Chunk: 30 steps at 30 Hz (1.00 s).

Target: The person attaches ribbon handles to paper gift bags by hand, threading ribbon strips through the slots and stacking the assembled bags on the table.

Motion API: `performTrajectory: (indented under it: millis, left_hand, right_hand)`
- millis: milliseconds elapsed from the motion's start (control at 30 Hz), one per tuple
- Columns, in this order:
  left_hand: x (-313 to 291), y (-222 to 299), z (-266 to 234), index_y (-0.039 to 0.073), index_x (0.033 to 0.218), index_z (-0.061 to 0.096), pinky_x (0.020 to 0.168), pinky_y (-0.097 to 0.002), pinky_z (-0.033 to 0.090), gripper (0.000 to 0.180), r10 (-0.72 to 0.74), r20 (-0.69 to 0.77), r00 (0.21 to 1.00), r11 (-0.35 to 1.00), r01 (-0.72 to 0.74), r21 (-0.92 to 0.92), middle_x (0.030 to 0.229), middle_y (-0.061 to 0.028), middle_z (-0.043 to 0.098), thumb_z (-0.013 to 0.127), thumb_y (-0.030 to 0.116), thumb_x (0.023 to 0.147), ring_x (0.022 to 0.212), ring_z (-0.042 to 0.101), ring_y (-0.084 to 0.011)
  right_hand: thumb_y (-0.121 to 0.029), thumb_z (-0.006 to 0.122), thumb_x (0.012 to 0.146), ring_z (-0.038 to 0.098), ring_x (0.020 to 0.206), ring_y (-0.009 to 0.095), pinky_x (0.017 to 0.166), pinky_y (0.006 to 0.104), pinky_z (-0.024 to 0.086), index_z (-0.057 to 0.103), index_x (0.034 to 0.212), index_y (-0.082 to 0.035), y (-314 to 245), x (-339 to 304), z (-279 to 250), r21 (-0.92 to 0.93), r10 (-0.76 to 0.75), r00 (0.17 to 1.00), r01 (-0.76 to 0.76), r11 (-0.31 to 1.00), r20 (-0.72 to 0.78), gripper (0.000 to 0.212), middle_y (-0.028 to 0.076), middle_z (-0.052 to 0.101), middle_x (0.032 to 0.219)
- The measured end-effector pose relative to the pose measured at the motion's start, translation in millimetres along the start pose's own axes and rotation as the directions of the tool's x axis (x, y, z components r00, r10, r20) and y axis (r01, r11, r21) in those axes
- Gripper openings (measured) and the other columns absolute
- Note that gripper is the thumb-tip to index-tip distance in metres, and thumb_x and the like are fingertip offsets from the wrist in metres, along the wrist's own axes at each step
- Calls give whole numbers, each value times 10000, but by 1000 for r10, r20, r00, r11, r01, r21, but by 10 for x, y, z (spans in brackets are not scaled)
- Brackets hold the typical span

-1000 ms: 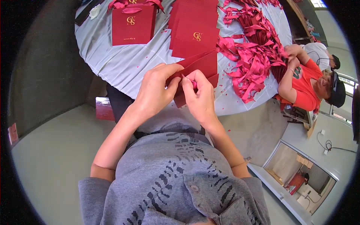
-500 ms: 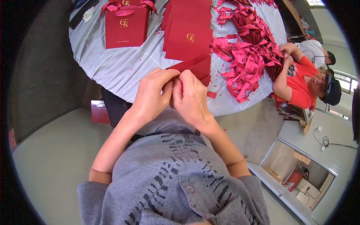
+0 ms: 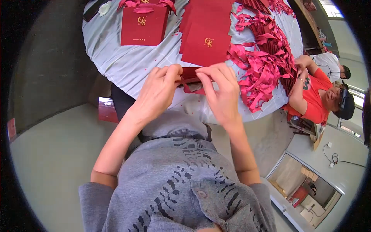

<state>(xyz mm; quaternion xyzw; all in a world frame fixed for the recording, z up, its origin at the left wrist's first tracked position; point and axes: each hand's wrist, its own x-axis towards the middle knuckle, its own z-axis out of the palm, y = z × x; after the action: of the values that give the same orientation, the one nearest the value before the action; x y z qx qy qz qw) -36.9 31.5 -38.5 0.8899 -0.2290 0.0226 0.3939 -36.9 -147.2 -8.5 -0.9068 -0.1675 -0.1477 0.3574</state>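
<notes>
The left hand and the right hand, close together before, are now apart. The red paper bag between them is turned, so less of it shows. Now a pink ribbon droops below it.

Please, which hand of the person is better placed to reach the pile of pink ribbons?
Probably the right hand: it is nearer the pink ribbons, while the left hand is farther left, at the red bag.
</notes>
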Motion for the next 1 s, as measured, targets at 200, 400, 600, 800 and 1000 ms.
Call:
performTrajectory:
  millis: [200, 400, 600, 800, 1000]
  left_hand:
    - [-60, -47, 121, 2, 983, 439, 717, -376, 420, 313, 84, -104, 991, 996, -83, 9, 892, -126, 592, 609, -62, 728, 799, 549, -316]
    - [-80, -64, 150, 19, 998, 457, 715, -385, 403, 331, 70, -124, 990, 997, -66, 35, 882, -111, 595, 620, -54, 719, 814, 548, -305]
    - [-46, -5, 63, 35, 978, 521, 715, -383, 391, 293, 126, -100, 987, 992, -124, 20, 859, -106, 579, 621, -31, 711, 810, 527, -291]
    - [-41, -51, 108, 43, 957, 546, 711, -363, 384, 271, 140, -102, 985, 990, -138, 29, 823, -83, 577, 635, 0, 705, 790, 517, -257]
    - [-33, -76, 141, 48, 939, 548, 703, -358, 379, 268, 134, -145, 980, 991, -131, 34, 782, -63, 580, 645, 27, 690, 770, 517, -238]
  right_hand:
    - [-187, 628, 739, 555, 744, 301, 665, 391, 441, 668, 647, -52, 40, 300, 132, -173, -23, 943, 84, 981, 331, 168, 130, 575, 708]
    - [-188, 610, 704, 625, 667, 307, 630, 383, 486, 684, 807, -47, 112, 703, 149, -134, 136, 612, -50, 990, 779, 189, 149, 638, 708]
    - [-144, 589, 697, 626, 649, 263, 599, 352, 478, 668, 777, -10, 213, 628, 211, -91, 152, 671, -125, 988, 725, 174, 150, 626, 682]
    - [-97, 581, 671, 586, 581, 216, 555, 333, 453, 644, 740, 23, 259, 498, 273, 71, 143, 784, -232, 970, 605, 152, 125, 593, 645]
    - [-96, 576, 674, 567, 566, 184, 538, 321, 441, 642, 730, 23, 293, 437, 375, 139, 165, 818, -284, 948, 550, 147, 118, 584, 633]
